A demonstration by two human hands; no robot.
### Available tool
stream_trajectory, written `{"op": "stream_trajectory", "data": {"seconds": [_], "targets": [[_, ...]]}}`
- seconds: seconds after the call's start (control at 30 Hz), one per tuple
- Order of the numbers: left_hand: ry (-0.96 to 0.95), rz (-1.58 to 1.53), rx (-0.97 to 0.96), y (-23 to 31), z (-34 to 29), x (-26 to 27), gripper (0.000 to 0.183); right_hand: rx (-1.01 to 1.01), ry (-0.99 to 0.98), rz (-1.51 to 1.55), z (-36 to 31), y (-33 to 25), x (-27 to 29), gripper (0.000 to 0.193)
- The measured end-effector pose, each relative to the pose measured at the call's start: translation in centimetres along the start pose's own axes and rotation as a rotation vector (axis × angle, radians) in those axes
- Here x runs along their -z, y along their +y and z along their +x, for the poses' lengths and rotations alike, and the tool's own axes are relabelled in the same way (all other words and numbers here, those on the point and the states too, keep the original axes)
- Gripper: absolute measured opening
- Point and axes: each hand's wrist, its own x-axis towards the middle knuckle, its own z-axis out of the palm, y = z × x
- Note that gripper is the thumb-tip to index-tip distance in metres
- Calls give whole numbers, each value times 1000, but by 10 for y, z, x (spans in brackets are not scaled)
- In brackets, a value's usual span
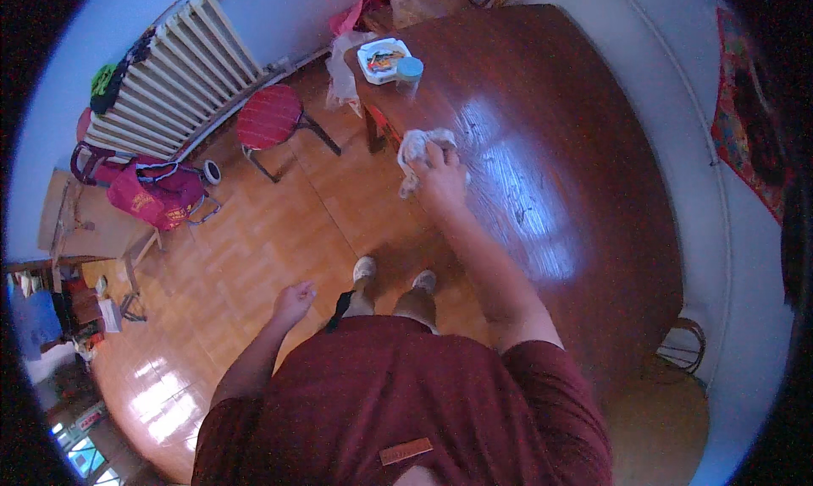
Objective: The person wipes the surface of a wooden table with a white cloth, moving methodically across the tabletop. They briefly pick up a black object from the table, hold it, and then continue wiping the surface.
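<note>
My right hand (pixel 442 179) is closed on a crumpled white cloth (pixel 412 151) at the left edge of a dark brown wooden table (pixel 584 139). Part of the cloth lies under the fingers, and a corner hangs past the edge. The tabletop has a streaky, shiny patch just right of the hand. Over the floor at lower left, my left hand (pixel 295 301) hangs with its fingers curled in, and nothing shows in it. Farther along the table stand a white tray (pixel 367 69) holding small mixed items and a clear jar with a light blue lid (pixel 410 67).
A red round stool (pixel 269 118) stands left of the table, near a white radiator (pixel 182 71). A magenta bag (pixel 148 194) rests by a light wooden chair (pixel 85 219). Clear plastic (pixel 342 75) hangs at the table's far corner. A wall runs along the right.
</note>
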Motion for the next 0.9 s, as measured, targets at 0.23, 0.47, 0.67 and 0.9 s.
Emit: {"op": "stream_trajectory", "data": {"seconds": [0.23, 0.47, 0.67, 0.9], "targets": [[123, -165, 28, -46, -7, 16, 38, 134, 102, 49, -117, 48, 6, 54], [27, 113, 207, -98, -39, 6, 41, -10, 21, 21, -105, 32, 27, 53], [-92, 383, 117, -112, -23, 25, 39, 12, 33, -25, 18, -21, 7, 48], [-86, -16, 70, -57, 39, 27, 39, -96, 11, 9, -185, 45, 23, 46]]}}
